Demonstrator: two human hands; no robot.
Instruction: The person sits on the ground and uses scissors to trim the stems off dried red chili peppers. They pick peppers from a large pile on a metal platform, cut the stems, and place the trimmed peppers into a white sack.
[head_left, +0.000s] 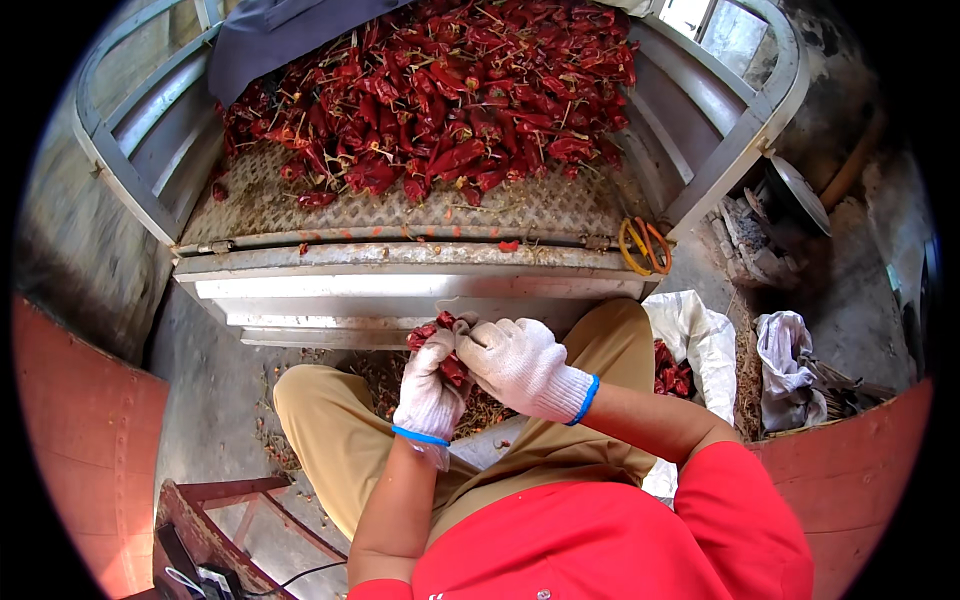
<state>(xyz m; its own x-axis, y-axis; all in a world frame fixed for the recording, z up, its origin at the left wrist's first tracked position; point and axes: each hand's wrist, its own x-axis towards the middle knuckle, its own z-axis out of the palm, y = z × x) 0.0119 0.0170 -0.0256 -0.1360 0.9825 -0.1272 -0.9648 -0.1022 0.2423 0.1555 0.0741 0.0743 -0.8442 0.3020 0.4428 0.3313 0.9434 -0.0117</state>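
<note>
Both hands wear white knit gloves with blue cuffs and meet above my lap, close to the lowered metal tailgate (420, 281). My left hand (433, 382) is closed around a few dried red chili peppers (453, 370), whose tips show above and beside the fingers. The fingers of my right hand (514, 360) touch the top of these peppers and pinch there; whether a stem is between them is hidden. Beyond the tailgate, a large heap of dried red chili peppers (450, 97) with pale stems lies on the patterned metal bed (262, 180).
Scissors with orange and yellow handles (643, 246) hang at the tailgate's right end. A white woven sack (712, 337) holding red peppers (673, 373) is right of my knee. Stem debris (480, 412) lies below my hands. A wooden stool (225, 525) stands at lower left.
</note>
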